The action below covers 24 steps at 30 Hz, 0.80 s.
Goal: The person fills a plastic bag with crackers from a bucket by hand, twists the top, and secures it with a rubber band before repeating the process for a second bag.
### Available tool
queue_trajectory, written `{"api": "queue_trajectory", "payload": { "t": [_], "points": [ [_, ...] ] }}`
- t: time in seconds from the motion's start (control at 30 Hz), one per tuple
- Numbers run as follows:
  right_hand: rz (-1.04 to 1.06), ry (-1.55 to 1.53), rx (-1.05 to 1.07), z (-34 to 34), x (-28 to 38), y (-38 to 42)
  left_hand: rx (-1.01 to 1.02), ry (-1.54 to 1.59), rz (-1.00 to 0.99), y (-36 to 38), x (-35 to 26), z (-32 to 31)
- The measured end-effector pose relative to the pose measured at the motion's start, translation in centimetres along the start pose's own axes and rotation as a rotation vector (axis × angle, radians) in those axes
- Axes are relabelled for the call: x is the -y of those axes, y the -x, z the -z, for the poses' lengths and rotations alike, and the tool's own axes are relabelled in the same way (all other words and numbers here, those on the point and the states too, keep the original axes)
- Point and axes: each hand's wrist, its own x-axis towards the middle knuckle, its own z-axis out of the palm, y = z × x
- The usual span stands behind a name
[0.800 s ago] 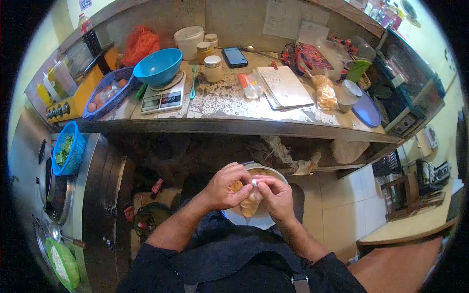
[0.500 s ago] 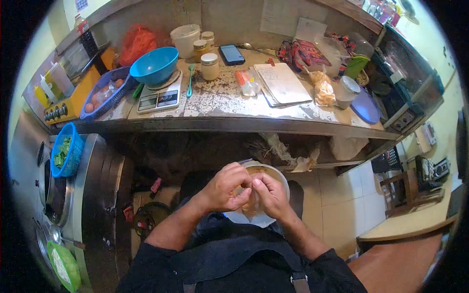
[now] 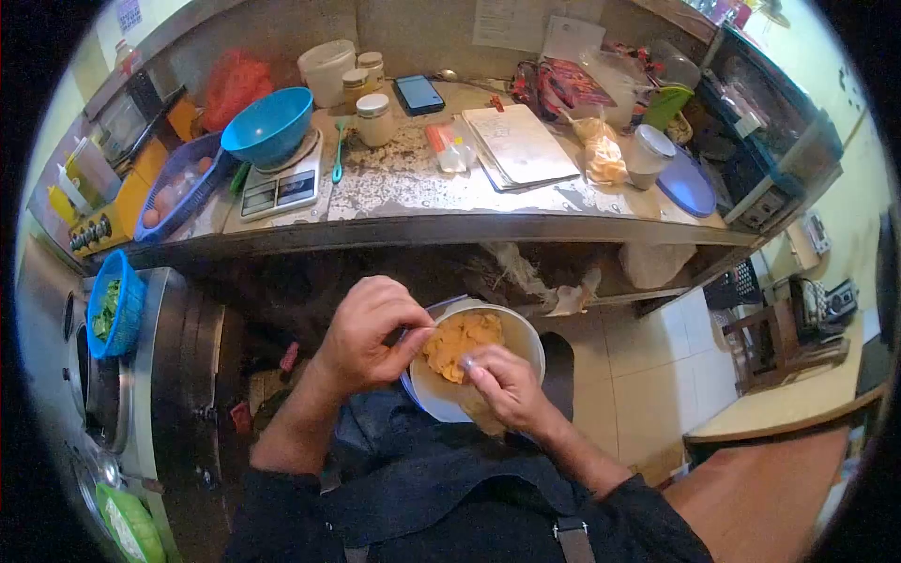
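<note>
A white bucket (image 3: 535,342) stands between my knees, with a lumpy orange paste (image 3: 466,340) inside. My left hand (image 3: 374,333) is raised over the bucket's left side, thumb and forefinger pinched together; whatever they hold, if anything, is too small to make out. Over the right part of the bucket, my right hand (image 3: 509,387) is closed on the top of a thin, see-through plastic bag (image 3: 483,413). The bag hangs below that hand and looks tan; its contents are partly hidden.
On the counter ahead are a blue bowl (image 3: 267,127) on a kitchen scale (image 3: 283,192), several jars, a phone (image 3: 419,95), a notebook (image 3: 521,145) and a purple lid (image 3: 688,183). A blue basket of greens (image 3: 115,305) stands at left. The counter edge (image 3: 450,228) runs across in front.
My hands were together over the bucket and have come apart, the left moving left and up, the right slightly down. More orange paste shows now. The camera view has shifted a little.
</note>
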Motion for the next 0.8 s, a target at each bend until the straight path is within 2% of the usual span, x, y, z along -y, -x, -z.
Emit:
{"api": "queue_trajectory", "payload": {
  "t": [0.03,0.1,0.17,0.23,0.37,0.47,0.57,0.67,0.77,0.8],
  "points": [
    [-0.012,-0.028,-0.08,-0.2,0.0,0.1,0.038,0.005,0.004,0.0,-0.1,-0.2],
    [-0.003,-0.033,-0.186,-0.3,-0.4,-0.5,0.086,0.206,0.356,1.6,-0.7,-2.3],
    [-0.007,-0.094,-0.281,-0.6,-0.6,-0.8,0.106,0.315,0.381,2.9,-1.2,-5.0],
    [-0.026,-0.206,-0.342,-1.2,-0.6,-0.9,0.024,0.421,0.453,4.5,-2.0,-7.8],
    [-0.109,-0.291,-0.285,-1.4,-0.7,-0.7,-0.115,0.721,0.661,5.8,-3.5,-10.0],
    [-0.194,-0.419,-0.269,-1.6,-0.2,-0.4,-0.119,0.564,0.517,6.9,-3.0,-11.0],
    [-0.139,-0.333,-0.253,-0.7,0.0,-0.3,-0.066,0.708,0.643,7.5,-3.5,-11.2],
    [-0.081,-0.405,-0.299,-0.2,-0.3,-1.2,-0.027,0.669,0.634,6.8,-2.7,-10.5],
    [-0.184,-0.474,-0.061,-0.2,0.5,-1.1,-0.297,0.882,0.747,6.0,-1.4,-10.5],
    [-0.088,-0.292,0.05,0.0,0.0,-1.2,-0.377,0.926,0.749,4.6,-1.9,-9.7]
  ]
}}
